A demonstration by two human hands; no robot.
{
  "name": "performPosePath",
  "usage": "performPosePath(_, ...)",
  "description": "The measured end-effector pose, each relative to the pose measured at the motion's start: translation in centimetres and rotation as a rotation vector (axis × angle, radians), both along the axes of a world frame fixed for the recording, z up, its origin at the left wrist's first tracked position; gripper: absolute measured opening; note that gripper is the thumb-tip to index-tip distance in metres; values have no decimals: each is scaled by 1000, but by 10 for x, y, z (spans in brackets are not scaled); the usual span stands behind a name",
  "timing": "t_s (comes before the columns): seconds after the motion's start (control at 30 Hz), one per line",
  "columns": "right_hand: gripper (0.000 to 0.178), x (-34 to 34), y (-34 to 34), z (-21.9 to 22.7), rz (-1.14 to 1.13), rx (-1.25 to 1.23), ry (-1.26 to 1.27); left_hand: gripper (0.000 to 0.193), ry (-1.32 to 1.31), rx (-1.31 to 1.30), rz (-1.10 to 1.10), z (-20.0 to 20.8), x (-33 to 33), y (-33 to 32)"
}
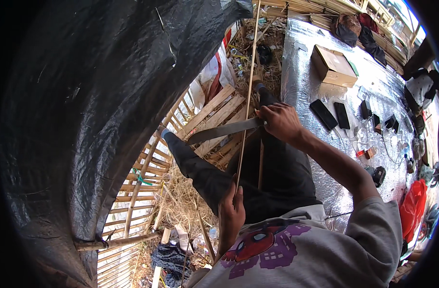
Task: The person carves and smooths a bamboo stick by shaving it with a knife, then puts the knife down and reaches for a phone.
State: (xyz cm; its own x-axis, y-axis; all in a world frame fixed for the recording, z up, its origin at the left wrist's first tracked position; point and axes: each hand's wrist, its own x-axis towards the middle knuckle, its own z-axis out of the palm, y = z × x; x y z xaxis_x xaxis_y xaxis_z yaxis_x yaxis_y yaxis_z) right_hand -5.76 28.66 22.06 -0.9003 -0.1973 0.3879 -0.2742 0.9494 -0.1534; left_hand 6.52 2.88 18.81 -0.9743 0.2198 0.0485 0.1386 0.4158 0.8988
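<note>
My right hand (282, 122) is closed around the handle of a machete (217, 132). Its long, dark, slightly curved blade points left across my legs. A thin, pale bamboo strip (252, 57) runs from the top of the view down to my left hand (232, 213), whose fingers are wrapped round it with the thumb along its length. Blade and strip cross close to the right fist; whether they touch, I cannot tell. My legs (195, 165) in dark trousers are spread to either side.
On the silver foil sheet (301, 62) at right are a cardboard box (333, 66), black phones (323, 114) and a red bag (413, 211). Black plastic sheeting (99, 96) hangs at left beside a bamboo slat fence (133, 206). Wooden boards (214, 113) and straw (181, 197) lie around my feet.
</note>
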Motion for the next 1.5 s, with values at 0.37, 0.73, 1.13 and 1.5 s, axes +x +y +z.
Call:
performPosePath(0.37, 14, 28, -43, -20, 383, 19, 138, 33, -36, 97, 13, 4, -13, -2)
performPosePath(0.73, 18, -28, -29, 2, 367, 174, 360, 37, -35, 74, 93, 7, -30, -7)
performPosePath(1.13, 19, -53, -8, 16, 325, 219, 374, 38, -78, 141, 117, -7, -41, -14)
performPosePath(1.5, 23, -105, 177, 41, -728, 135, 15, 17, -274, 264, 76, -13, -13, -27)
